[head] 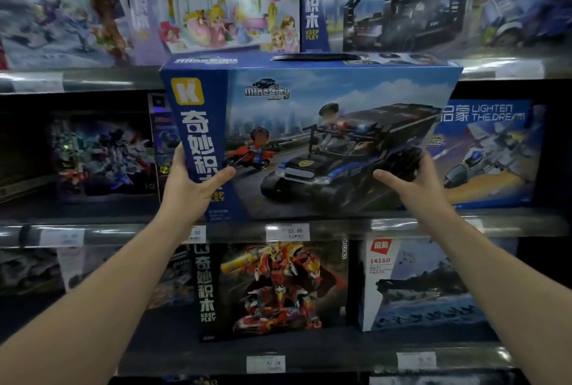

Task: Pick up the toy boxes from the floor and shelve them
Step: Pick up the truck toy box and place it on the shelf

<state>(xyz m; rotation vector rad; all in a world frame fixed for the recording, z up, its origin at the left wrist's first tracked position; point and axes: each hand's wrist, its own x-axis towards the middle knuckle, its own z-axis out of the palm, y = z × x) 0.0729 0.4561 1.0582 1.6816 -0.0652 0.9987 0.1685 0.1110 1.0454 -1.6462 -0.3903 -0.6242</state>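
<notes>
Gripping one lower corner each, the left hand point(193, 186) and right hand point(414, 183) hold the blue MineCity toy box point(325, 137) upright, long axis left-right, its base level with the middle shelf point(108, 230) lip, the slot apparently straight beyond.

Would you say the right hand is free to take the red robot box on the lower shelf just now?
Probably not yet: the right hand grips the blue Mine City box, as does the left hand. The red robot box itself stands unblocked below them.
</notes>
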